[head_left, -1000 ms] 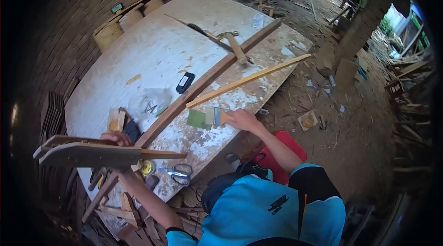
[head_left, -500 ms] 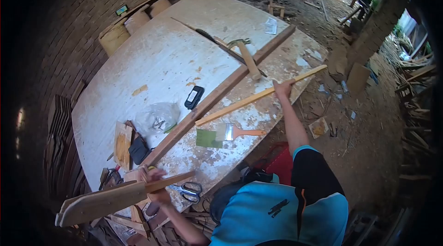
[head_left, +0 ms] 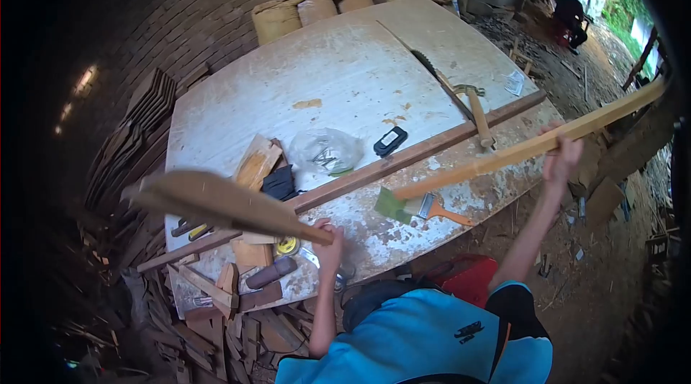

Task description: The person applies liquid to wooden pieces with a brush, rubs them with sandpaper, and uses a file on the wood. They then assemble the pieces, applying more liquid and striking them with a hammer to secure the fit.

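My left hand [head_left: 329, 241] grips the narrow end of a flat brown wooden board [head_left: 216, 202], which is raised over the table's left part and slightly blurred. Toward the right, my right hand [head_left: 563, 154] is closed around a long pale wooden strip [head_left: 504, 156], whose far end points up to the right. Under the strip's near end lie a green sanding sheet [head_left: 392, 205] and a paintbrush [head_left: 445, 213] with an orange handle. Beside my left hand are a yellow tape measure [head_left: 287, 246] and partly hidden scissors [head_left: 309, 257].
A long brown bar [head_left: 403, 159] crosses the table [head_left: 252, 89]. Around it are a hammer [head_left: 478, 116], a saw [head_left: 432, 71], a black case [head_left: 390, 141] and a plastic bag [head_left: 324, 150]. Scrap wood [head_left: 216, 333] fills the lower left. Another person [head_left: 570, 15] sits far back.
The view has turned and shifted. My right hand has lifted the pale strip off the table at its far end. The board in my left hand now extends up and left over the table.
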Action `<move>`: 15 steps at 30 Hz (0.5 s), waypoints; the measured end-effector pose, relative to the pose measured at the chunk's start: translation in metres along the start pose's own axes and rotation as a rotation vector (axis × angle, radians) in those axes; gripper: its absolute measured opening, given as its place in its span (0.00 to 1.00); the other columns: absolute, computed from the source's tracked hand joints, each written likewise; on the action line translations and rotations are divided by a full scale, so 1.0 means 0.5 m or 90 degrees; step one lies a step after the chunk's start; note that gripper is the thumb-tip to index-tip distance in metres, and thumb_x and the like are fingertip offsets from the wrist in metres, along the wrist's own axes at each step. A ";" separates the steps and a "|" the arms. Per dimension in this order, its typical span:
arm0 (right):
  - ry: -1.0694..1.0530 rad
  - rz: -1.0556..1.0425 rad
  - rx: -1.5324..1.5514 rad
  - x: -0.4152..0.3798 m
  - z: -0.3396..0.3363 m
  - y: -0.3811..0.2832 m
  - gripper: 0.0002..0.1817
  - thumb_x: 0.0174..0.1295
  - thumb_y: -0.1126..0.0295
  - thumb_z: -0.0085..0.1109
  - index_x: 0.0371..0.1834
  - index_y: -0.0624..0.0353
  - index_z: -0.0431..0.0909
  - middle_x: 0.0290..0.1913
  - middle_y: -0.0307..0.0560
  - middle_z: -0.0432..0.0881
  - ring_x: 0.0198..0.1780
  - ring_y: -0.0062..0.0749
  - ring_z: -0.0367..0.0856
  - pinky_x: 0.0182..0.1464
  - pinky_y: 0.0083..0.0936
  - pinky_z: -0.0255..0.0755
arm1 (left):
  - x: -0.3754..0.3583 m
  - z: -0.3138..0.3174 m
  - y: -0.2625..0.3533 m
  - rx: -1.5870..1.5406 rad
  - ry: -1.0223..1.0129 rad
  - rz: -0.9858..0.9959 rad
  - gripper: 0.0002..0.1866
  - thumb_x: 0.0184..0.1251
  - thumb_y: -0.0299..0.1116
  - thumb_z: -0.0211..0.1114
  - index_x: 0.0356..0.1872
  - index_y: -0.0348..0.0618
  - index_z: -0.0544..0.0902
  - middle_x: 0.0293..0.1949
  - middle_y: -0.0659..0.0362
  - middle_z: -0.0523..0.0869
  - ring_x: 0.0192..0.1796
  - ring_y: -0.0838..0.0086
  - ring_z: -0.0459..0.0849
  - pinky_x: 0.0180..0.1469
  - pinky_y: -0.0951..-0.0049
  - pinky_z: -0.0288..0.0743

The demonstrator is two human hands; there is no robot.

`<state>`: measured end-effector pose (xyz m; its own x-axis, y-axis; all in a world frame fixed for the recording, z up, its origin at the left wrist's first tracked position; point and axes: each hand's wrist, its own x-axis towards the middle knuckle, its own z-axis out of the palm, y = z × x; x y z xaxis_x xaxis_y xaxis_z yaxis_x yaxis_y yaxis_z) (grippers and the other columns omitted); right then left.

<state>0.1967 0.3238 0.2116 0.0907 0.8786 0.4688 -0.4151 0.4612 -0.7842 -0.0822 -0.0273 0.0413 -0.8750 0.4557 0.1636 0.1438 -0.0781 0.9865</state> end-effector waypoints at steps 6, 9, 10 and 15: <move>-0.372 -0.068 0.103 -0.043 0.149 -0.288 0.24 0.67 0.60 0.46 0.59 0.65 0.57 0.28 0.43 0.73 0.21 0.19 0.71 0.19 0.14 0.67 | -0.005 0.001 -0.037 -0.034 0.122 -0.082 0.12 0.61 0.27 0.61 0.43 0.40 0.69 0.23 0.65 0.71 0.21 0.83 0.69 0.24 0.80 0.64; -0.432 -0.030 -0.104 -0.111 0.184 -0.268 0.31 0.64 0.47 0.47 0.60 0.61 0.59 0.19 0.32 0.67 0.16 0.11 0.64 0.15 0.11 0.59 | 0.012 -0.032 -0.019 0.062 0.182 0.072 0.12 0.60 0.25 0.60 0.41 0.38 0.67 0.23 0.65 0.70 0.18 0.84 0.68 0.21 0.82 0.63; -0.462 0.026 -0.221 -0.133 0.161 -0.224 0.30 0.64 0.48 0.48 0.59 0.59 0.61 0.18 0.30 0.65 0.15 0.11 0.63 0.16 0.12 0.60 | 0.017 -0.050 0.001 0.019 0.164 0.049 0.12 0.60 0.25 0.60 0.41 0.38 0.67 0.23 0.65 0.70 0.18 0.84 0.68 0.20 0.82 0.63; -0.796 0.234 -0.335 -0.286 0.143 -0.055 0.16 0.66 0.59 0.48 0.46 0.60 0.70 0.19 0.34 0.69 0.15 0.15 0.68 0.17 0.17 0.65 | 0.029 -0.122 0.154 -0.173 0.061 0.007 0.09 0.59 0.30 0.63 0.31 0.38 0.72 0.16 0.64 0.73 0.14 0.81 0.72 0.16 0.80 0.66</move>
<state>0.1306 0.1767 0.1955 -0.9173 0.3966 0.0351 0.1694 0.4687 -0.8670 -0.1121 -0.0809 0.1196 -0.9159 0.3682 0.1600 0.0351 -0.3236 0.9456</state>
